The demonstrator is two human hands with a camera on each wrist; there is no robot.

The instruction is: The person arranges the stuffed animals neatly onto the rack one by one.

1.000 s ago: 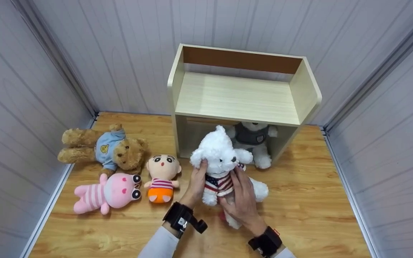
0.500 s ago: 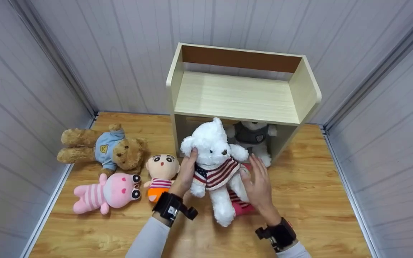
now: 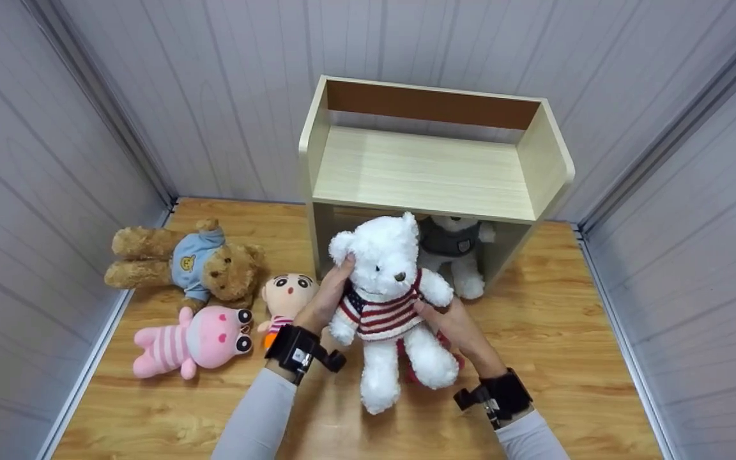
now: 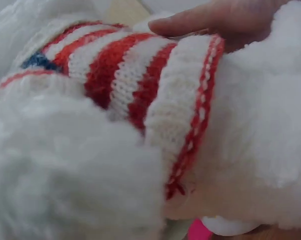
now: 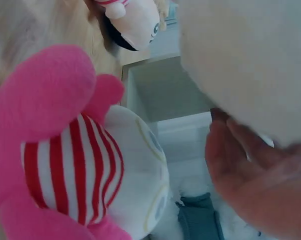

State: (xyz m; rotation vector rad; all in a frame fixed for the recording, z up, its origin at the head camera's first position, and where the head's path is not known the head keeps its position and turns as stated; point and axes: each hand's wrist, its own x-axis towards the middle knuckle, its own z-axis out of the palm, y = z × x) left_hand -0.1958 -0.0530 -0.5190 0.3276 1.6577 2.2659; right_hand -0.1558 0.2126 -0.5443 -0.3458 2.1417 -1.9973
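Observation:
A white teddy bear [image 3: 384,313] in a red-and-white striped knit sweater [image 4: 125,75] is held upright before the shelf, its front towards me. My left hand [image 3: 329,291] grips its side at the head and shoulder, thumb by the ear. On the other side, my right hand [image 3: 460,329] holds the body below the bear's arm, the thumb lying on the sweater and the other fingers behind. Low behind the bear is a deep pink plush toy [image 5: 70,150] with a red-and-white striped middle, mostly hidden in the head view.
A pale wooden shelf [image 3: 425,172] stands at the back; a white plush in a grey vest [image 3: 448,239] sits in its lower compartment. Left on the floor lie a brown teddy bear [image 3: 195,262], a pink striped plush [image 3: 192,345] and a boy doll [image 3: 288,294], partly behind my left wrist.
The bear has turned from tilted to upright and forward-facing. My right hand has gone from its front, out to the right, then back onto its side. My left hand has shifted slightly left.

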